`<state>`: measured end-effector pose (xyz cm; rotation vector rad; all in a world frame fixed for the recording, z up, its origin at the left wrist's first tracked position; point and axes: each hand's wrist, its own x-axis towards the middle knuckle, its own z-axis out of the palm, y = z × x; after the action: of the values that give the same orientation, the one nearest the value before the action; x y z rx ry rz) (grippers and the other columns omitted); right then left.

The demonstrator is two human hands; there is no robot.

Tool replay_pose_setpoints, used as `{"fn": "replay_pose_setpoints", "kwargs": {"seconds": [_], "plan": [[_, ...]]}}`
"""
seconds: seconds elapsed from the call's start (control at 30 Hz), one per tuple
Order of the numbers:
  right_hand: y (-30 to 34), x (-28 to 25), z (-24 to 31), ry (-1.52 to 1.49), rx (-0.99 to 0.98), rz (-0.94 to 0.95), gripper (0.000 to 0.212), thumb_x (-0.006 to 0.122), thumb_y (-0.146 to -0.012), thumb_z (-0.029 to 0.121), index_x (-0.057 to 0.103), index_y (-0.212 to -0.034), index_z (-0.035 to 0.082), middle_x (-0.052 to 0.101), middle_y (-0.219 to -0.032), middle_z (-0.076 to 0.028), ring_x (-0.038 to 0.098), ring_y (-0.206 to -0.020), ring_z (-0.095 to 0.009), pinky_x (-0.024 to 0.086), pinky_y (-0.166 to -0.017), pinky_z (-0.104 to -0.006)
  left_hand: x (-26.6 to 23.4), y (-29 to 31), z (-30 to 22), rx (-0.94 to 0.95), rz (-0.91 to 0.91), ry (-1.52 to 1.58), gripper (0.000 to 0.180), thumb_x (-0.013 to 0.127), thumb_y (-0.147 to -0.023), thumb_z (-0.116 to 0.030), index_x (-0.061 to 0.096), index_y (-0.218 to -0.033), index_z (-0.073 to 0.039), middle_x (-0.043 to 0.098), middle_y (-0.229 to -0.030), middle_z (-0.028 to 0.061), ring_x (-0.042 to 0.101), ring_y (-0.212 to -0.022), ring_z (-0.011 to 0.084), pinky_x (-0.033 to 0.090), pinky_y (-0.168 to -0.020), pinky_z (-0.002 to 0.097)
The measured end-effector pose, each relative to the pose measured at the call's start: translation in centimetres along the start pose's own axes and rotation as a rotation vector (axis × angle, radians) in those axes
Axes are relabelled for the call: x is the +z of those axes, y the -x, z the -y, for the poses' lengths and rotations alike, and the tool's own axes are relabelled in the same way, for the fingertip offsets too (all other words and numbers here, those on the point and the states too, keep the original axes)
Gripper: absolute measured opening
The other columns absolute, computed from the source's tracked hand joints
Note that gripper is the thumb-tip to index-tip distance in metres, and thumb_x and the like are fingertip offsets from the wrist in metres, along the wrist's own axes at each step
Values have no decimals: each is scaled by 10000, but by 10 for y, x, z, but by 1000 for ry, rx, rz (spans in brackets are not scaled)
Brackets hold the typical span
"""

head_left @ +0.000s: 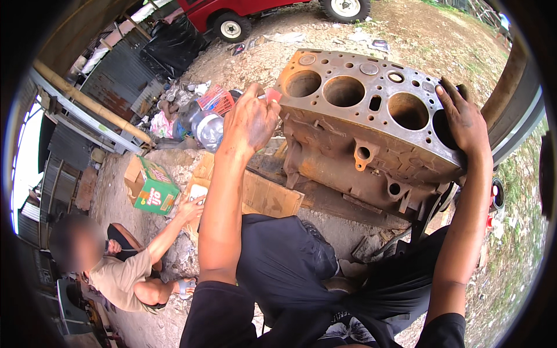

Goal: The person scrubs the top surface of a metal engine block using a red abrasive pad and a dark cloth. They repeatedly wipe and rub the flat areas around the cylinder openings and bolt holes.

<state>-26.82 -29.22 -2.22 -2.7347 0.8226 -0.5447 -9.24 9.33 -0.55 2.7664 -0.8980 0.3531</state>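
In front of me stands a large rusty engine block (325, 136) with round cylinder bores along its grey, flat top face. At the block's left end my left hand (253, 119) is closed, fingers bent, around a small flat reddish piece (272, 95) that looks like sandpaper. This piece is at the corner of the top face; whether it touches the metal I cannot tell. My right hand (465, 119) lies with fingers stretched out on the right end of the top face, partly covering the last bore. It holds nothing that I can see.
A person (125, 269) squats at the left, one hand reaching toward flattened cardboard (267, 194). Near them is an open green carton (152, 185). Clear plastic bottles (207, 130) and litter lie beyond. A red vehicle (232, 14) stands at the back, a post (510, 87) at the right.
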Motion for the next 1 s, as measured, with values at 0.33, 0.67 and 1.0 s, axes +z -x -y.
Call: {"fn": "replay_pose_setpoints", "kwargs": {"seconds": [0.33,0.67,1.0], "plan": [[0,1,-4,10,-10,-21,655,442,-1095,642,556,-1603,244,560,-1563,-207,587,-1396,-443,471,-1154,-510,-1,0,-5,-31,-37,-34,395,580,-1051,-271,801,-998,52,667,-1292,223,721,-1087,426,577,-982,496],[-3,-1,-3,7,-3,-11,674,430,-1089,673,564,-1596,249,523,-1604,-229,561,-1423,-458,454,-1179,-513,-1,-13,12,-64,-19,-81,352,591,-1043,-263,796,-1018,22,680,-1245,199,723,-1089,407,576,-966,500],[-2,1,1,-37,-9,42,685,433,-1082,693,570,-1595,260,478,-1643,-262,514,-1476,-462,411,-1225,-507,7,1,2,12,-77,-98,326,568,-1063,-243,790,-1075,-5,658,-1254,179,735,-1081,380,597,-952,493]]}}
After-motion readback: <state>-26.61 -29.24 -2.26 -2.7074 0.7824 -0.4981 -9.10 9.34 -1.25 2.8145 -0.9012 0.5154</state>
